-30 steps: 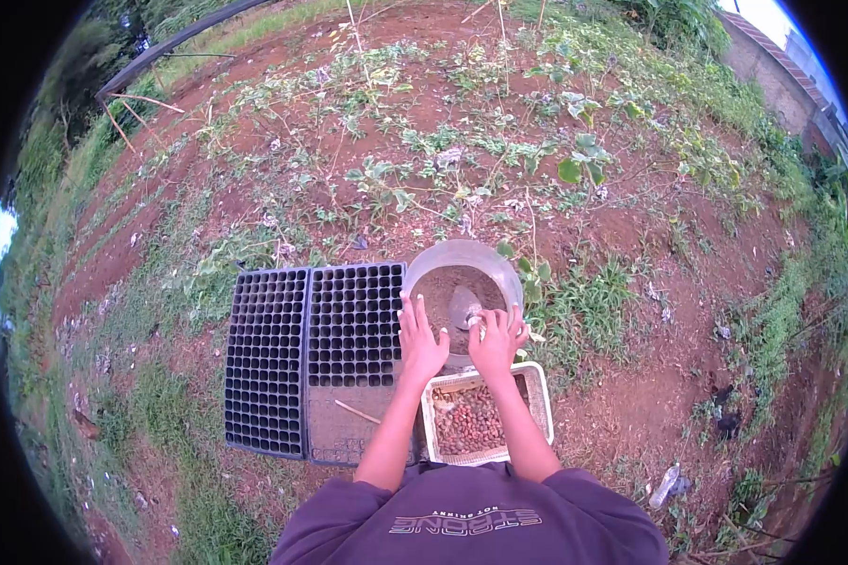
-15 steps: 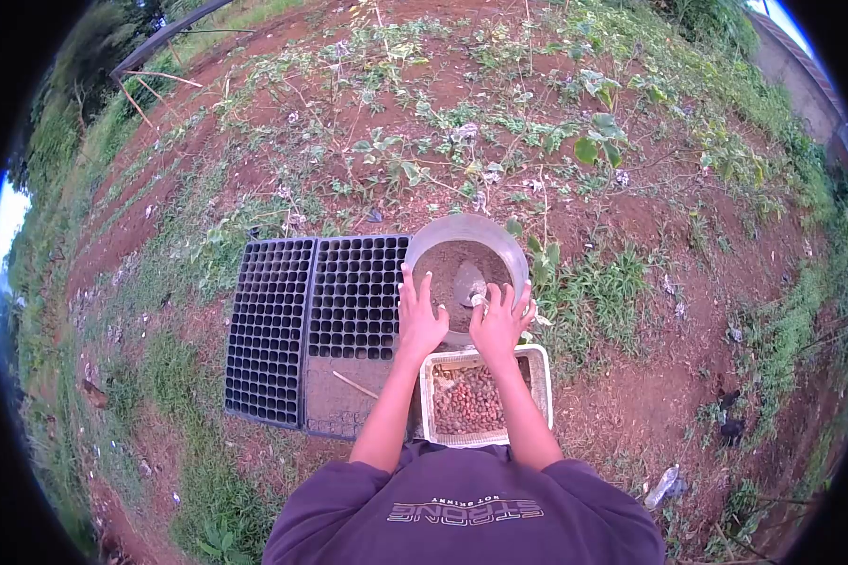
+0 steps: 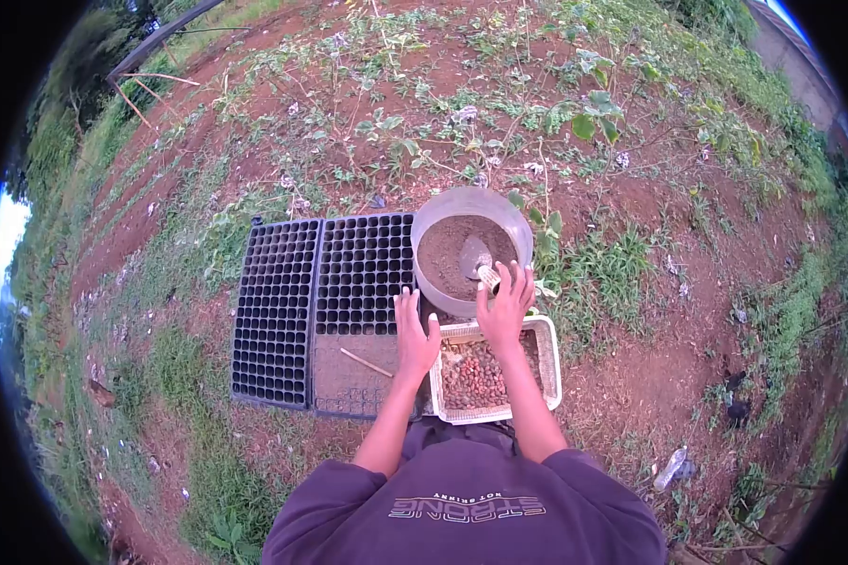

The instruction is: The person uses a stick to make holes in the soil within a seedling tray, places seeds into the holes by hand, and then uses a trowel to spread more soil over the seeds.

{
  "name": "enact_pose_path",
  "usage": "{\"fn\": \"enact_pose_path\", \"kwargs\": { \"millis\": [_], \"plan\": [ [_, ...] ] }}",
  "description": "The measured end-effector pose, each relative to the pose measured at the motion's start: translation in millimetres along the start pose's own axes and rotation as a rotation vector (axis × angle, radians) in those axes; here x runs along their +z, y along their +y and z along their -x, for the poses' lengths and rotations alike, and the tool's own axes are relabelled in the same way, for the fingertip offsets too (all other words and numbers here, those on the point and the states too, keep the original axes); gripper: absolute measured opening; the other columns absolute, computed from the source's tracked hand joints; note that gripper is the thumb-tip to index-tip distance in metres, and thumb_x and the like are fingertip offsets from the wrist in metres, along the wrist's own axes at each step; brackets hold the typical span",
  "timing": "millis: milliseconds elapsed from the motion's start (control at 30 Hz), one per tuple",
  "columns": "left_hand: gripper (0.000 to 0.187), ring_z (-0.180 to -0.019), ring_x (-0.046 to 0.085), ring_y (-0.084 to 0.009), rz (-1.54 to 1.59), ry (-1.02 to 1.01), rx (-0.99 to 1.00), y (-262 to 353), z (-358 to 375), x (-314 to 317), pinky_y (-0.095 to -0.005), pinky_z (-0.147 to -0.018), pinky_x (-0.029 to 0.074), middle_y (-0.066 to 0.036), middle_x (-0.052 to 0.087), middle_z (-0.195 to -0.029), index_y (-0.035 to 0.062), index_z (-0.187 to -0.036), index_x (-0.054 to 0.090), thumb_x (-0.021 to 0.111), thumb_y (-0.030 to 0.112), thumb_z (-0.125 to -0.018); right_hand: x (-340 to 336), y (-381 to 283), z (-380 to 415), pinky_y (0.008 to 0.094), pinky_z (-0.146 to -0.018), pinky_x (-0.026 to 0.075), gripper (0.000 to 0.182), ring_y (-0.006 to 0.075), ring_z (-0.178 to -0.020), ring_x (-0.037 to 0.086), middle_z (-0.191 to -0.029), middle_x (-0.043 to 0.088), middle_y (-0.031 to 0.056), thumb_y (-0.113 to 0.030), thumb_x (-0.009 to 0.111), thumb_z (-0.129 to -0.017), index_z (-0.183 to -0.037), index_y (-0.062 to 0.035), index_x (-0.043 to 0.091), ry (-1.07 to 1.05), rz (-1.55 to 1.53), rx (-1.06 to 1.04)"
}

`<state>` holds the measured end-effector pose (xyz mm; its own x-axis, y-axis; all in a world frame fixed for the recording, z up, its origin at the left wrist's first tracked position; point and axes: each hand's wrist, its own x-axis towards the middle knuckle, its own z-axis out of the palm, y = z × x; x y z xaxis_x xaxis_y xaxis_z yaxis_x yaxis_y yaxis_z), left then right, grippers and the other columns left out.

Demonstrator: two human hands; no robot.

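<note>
A round tub of soil (image 3: 428, 273) stands beyond my hands, with a trowel (image 3: 474, 256) lying on the soil. My right hand (image 3: 506, 311) is at the tub's near right rim, fingers spread and close to the trowel's pale handle. My left hand (image 3: 415, 341) is open at the near left of the tub, over the edge of a black seedling tray (image 3: 363, 282). Nothing is in its fingers. The near part of that tray is covered with soil, and a thin stick (image 3: 366, 363) lies there. Below my right hand sits a white basket (image 3: 556, 377) holding reddish-brown berries or seeds (image 3: 476, 381).
A second black tray (image 3: 275, 311) with bare cells lies alongside on the left. Weeds and leafy plants (image 3: 598, 122) grow in the reddish soil around. A plastic bottle (image 3: 670, 468) lies at the lower right.
My left hand has drawn back from the tub's left rim toward me. My right hand has stayed by the near right rim. The view has shifted slightly.
</note>
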<state>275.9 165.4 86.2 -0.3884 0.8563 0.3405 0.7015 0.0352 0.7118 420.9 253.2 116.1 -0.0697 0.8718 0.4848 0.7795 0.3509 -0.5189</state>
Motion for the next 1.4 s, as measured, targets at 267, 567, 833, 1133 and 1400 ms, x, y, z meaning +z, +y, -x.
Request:
{"fn": "enact_pose_path", "kwargs": {
  "millis": [267,567,833,1133,1400],
  "plan": [
    [0.032,-0.133,0.036,-0.0427,-0.005,-0.081,0.067,-30,57,-24,-0.0493,-0.11,0.033,-0.016,0.054,-0.13,0.0055,-0.115,0.06,0.056,0.002,-0.084,-12,-11,82,0.0518,-0.107,0.026,0.052,0.0384,-0.128,0.034,-0.13,0.041,0.0192,-0.013,0.066,-0.08,-0.128,-0.0063,0.048,-0.012,-0.09,0.029],
    [0.027,-0.137,0.031,-0.039,-0.226,-0.134,0.073,-90,103,-69,-0.0502,-0.109,0.032,-0.009,0.052,-0.133,0.0116,-0.112,0.064,0.061,0.008,-0.085,18,-42,155,0.049,-0.104,0.033,0.013,0.036,-0.125,0.04,-0.118,0.054,0.0116,-0.014,0.071,-0.076,-0.089,-0.0145,0.071,-0.206,-0.209,-0.129],
    [0.021,-0.137,0.032,-0.0376,-0.321,-0.157,0.044,-118,101,-83,-0.0491,-0.109,0.033,-0.005,0.052,-0.134,0.014,-0.106,0.07,0.066,0.014,-0.085,42,-70,180,0.0513,-0.107,0.031,0.011,0.038,-0.128,0.037,-0.126,0.052,0.0111,-0.02,0.074,-0.076,-0.087,-0.0155,0.072,-0.329,-0.134,-0.17],
    [0.013,-0.136,0.032,-0.0363,-0.392,-0.276,0.124,-113,74,-82,-0.0481,-0.109,0.033,-0.008,0.052,-0.133,0.0138,-0.094,0.073,0.07,0.015,-0.081,43,-66,169,0.048,-0.105,0.034,0.021,0.0383,-0.125,0.04,-0.12,0.056,0.0119,-0.019,0.072,-0.079,-0.098,-0.0119,0.069,-0.344,-0.234,-0.13],
    [0.01,-0.134,0.033,-0.0374,-0.241,-0.065,0.085,-60,62,-72,-0.0504,-0.108,0.033,-0.005,0.053,-0.131,0.0173,-0.09,0.074,0.07,0.013,-0.081,39,-62,129,0.0437,-0.102,0.038,0.031,0.0331,-0.12,0.046,-0.115,0.058,0.0132,-0.02,0.074,-0.081,-0.11,-0.0105,0.068,-0.501,-0.493,-0.028]
  ]
}}
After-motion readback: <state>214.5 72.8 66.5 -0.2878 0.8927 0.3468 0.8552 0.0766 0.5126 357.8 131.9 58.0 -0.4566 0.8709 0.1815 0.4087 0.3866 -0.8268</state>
